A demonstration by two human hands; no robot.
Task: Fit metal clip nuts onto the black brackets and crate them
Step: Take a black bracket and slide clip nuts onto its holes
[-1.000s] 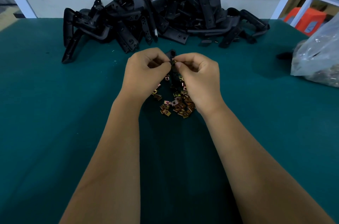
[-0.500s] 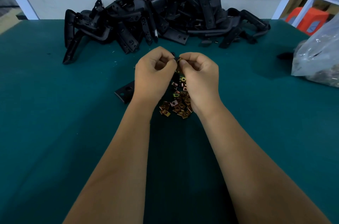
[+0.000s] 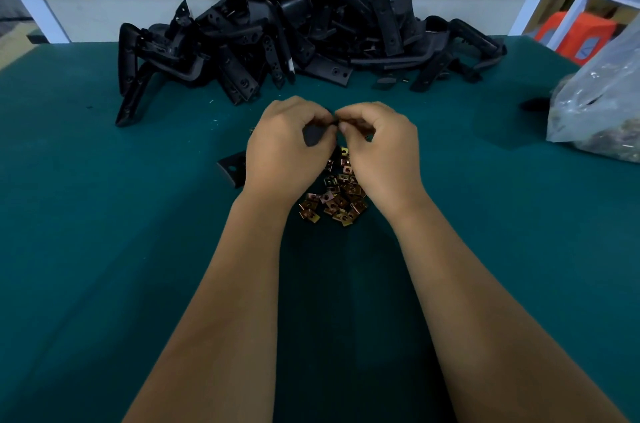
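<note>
My left hand point(image 3: 284, 142) grips a black bracket point(image 3: 232, 167). One drilled end of the bracket sticks out to the left below the palm. The other end rises between the two hands. My right hand point(image 3: 381, 152) pinches the bracket's top end with thumb and forefinger, pressing on a small clip nut that the fingertips almost hide. Under both hands, on the green table point(image 3: 104, 249), lies a heap of gold-brown clip nuts point(image 3: 334, 202). A big pile of black brackets point(image 3: 294, 31) fills the back of the table.
A clear plastic bag point(image 3: 599, 103) of small parts lies at the right edge of the table. Behind it are an orange stool point(image 3: 575, 32) and a white frame. A white wall runs along the far edge of the table.
The bracket has turned in my left hand, so its drilled end now sticks out to the left. Both hands have stayed together over the clip nuts.
</note>
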